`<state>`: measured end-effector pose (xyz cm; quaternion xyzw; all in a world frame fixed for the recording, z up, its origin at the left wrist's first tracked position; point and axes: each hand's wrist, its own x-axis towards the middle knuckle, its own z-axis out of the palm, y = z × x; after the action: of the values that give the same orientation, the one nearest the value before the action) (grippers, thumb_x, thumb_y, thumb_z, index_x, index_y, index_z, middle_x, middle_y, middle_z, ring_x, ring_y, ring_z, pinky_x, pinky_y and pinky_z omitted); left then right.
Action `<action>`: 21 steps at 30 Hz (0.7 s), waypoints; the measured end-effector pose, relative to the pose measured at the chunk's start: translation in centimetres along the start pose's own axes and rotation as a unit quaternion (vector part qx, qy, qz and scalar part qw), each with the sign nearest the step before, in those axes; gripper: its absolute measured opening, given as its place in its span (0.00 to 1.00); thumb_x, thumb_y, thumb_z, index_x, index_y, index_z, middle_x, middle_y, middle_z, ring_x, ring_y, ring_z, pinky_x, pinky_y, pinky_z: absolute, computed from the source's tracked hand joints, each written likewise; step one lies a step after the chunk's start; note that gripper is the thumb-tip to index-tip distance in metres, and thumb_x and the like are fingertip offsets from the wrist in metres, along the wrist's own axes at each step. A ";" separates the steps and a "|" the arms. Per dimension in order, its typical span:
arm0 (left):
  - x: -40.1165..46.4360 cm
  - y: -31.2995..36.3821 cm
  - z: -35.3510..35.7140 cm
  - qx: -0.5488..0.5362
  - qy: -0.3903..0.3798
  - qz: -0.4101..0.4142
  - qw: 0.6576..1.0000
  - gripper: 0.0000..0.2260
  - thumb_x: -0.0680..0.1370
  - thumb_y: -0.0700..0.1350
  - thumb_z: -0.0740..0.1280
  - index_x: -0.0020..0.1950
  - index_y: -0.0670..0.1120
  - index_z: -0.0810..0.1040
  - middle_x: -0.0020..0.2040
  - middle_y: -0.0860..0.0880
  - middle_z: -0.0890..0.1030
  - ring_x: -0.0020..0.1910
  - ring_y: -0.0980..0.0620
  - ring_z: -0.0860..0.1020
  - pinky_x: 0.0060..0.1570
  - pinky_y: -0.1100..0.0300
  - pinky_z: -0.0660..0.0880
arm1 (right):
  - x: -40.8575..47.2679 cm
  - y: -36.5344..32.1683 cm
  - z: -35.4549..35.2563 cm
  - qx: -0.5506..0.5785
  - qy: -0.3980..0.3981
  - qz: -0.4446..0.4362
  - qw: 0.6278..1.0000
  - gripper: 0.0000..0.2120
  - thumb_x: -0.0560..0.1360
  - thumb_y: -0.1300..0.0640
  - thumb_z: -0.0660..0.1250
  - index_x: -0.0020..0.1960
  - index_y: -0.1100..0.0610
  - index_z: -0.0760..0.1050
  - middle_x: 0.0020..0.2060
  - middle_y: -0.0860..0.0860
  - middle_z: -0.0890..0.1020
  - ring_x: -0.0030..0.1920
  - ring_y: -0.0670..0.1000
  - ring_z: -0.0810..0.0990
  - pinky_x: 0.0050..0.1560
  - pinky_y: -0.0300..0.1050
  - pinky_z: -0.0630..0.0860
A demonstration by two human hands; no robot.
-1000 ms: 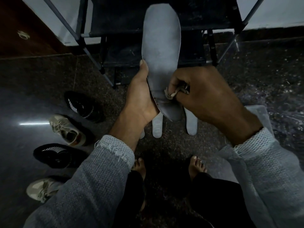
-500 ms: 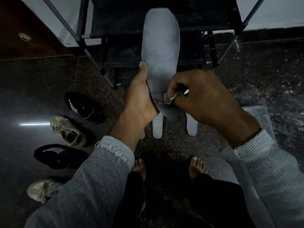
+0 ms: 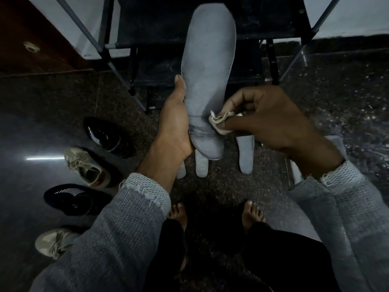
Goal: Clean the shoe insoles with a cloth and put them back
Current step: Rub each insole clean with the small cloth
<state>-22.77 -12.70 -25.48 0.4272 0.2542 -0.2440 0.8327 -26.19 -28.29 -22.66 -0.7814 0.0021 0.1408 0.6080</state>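
My left hand (image 3: 175,125) grips a long grey insole (image 3: 208,68) along its left edge near the heel and holds it up, toe end pointing away. My right hand (image 3: 271,121) pinches a small crumpled beige cloth (image 3: 221,121) against the insole's right edge near the heel. Three more grey insoles lie on the floor below, partly hidden by the held one: one (image 3: 245,157) at right, one (image 3: 201,166) in the middle, one (image 3: 181,170) at left.
Four shoes line up on the dark floor at left: a black one (image 3: 105,134), a beige sneaker (image 3: 88,166), another black one (image 3: 69,199), another beige one (image 3: 52,242). A dark metal shoe rack (image 3: 147,66) stands ahead. My bare feet (image 3: 251,213) are below.
My right hand with the cloth has slid from the insole's face toward its right edge. The insole has tilted slightly and the left hand keeps its hold.
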 end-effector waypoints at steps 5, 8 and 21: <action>-0.8 0.1 0.6 0.008 -0.066 0.017 0.998 0.31 0.82 0.63 0.45 0.73 0.42 0.67 0.62 0.48 0.79 0.60 0.51 0.78 0.61 0.52 0.75 | 0.3 0.3 0.4 -0.001 0.050 -0.033 0.998 0.07 0.67 0.65 0.76 0.42 0.64 0.80 0.38 0.55 0.84 0.40 0.53 0.84 0.44 0.43 0.82; -1.1 -0.1 1.1 -0.042 -0.111 0.018 0.993 0.32 0.82 0.62 0.44 0.74 0.39 0.64 0.63 0.45 0.76 0.60 0.49 0.75 0.64 0.53 0.71 | 0.6 0.4 0.3 -0.001 0.098 -0.055 0.994 0.08 0.66 0.64 0.77 0.42 0.63 0.79 0.40 0.53 0.84 0.41 0.50 0.83 0.45 0.38 0.80; -0.5 -0.9 0.9 -0.052 -0.148 0.046 0.987 0.31 0.83 0.59 0.41 0.76 0.38 0.61 0.75 0.39 0.66 0.70 0.45 0.70 0.72 0.49 0.64 | 0.6 0.7 1.3 -0.114 0.129 -0.127 0.977 0.05 0.70 0.65 0.74 0.41 0.58 0.79 0.39 0.46 0.82 0.42 0.44 0.82 0.46 0.44 0.80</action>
<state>-23.51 -13.88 -25.25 0.3542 0.1208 -0.2523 0.8923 -26.00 -27.10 -23.71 -0.8512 -0.0352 -0.0403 0.5221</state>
